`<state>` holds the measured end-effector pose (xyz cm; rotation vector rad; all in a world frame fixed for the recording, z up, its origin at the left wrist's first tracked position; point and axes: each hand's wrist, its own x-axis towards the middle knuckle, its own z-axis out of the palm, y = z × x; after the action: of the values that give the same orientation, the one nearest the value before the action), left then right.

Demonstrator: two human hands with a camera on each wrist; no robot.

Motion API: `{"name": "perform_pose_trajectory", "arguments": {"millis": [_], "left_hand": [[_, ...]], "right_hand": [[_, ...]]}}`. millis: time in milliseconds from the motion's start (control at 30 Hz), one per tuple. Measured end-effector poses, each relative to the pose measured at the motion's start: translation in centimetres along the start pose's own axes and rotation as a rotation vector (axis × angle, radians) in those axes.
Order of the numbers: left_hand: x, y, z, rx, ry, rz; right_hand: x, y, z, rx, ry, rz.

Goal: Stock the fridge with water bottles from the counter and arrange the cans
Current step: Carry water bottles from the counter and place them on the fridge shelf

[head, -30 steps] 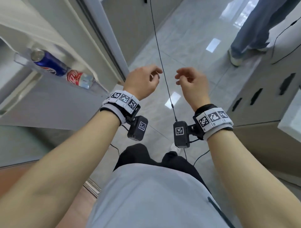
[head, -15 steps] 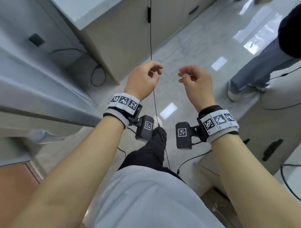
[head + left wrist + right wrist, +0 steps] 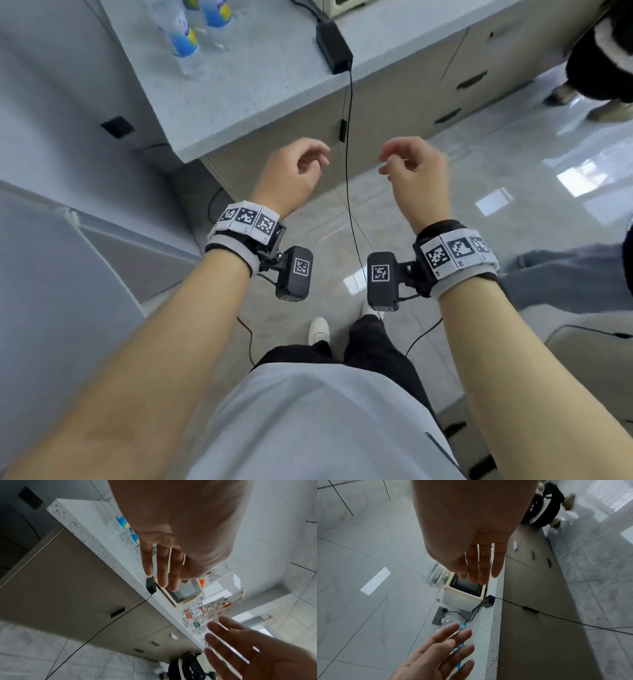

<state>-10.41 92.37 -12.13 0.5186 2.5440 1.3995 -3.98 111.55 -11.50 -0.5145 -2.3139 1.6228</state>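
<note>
Water bottles [image 3: 185, 37] with blue and yellow labels stand on the pale speckled counter [image 3: 260, 78] at the far left. My left hand [image 3: 313, 164] and right hand [image 3: 394, 162] hang in the air side by side, below the counter's front edge and apart from the bottles. Both hold nothing, their fingers loosely bent. In the left wrist view the bottles [image 3: 126, 527] show past my left fingers [image 3: 164, 568]. In the right wrist view my left hand [image 3: 445, 649] hides most of them. The grey fridge [image 3: 51, 308] fills the left side. No cans are in view.
A black power adapter [image 3: 334, 44] lies on the counter, and its cable [image 3: 349, 205] hangs down between my hands. A cream appliance [image 3: 465, 592] stands further along the counter. Drawer fronts [image 3: 428, 102] lie below. Another person [image 3: 599, 51] stands at the far right.
The view has swung from the fridge door with its cans to the counter with the bottles. Both hands stayed raised and empty, and their fingers have loosened a little.
</note>
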Motion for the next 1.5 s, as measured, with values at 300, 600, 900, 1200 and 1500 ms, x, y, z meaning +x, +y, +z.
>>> {"name": "perform_pose_trajectory", "arguments": {"millis": [300,600,900,1200,1500], "left_hand": [[13.1,-2.0,-1.6,0.064,0.11,-0.265],[20.1,-3.6,-8.0,0.018,0.377,-0.459],[23.2,-10.8,-15.4,-0.072,0.458,-0.565],[21.4,-19.0,-19.1,-0.138,0.529,-0.681],[23.8,-19.6,-20.6,-0.214,0.673,-0.659]], "right_hand": [[18.9,0.4,4.5,0.123,-0.263,-0.01],[33.5,-3.5,14.1,0.072,-0.605,-0.083],[41.2,-10.8,27.4,-0.025,-0.61,-0.243],[42.6,-8.2,36.9,-0.164,-0.672,-0.097],[43.3,-7.8,37.5,-0.169,-0.755,-0.077]]}}
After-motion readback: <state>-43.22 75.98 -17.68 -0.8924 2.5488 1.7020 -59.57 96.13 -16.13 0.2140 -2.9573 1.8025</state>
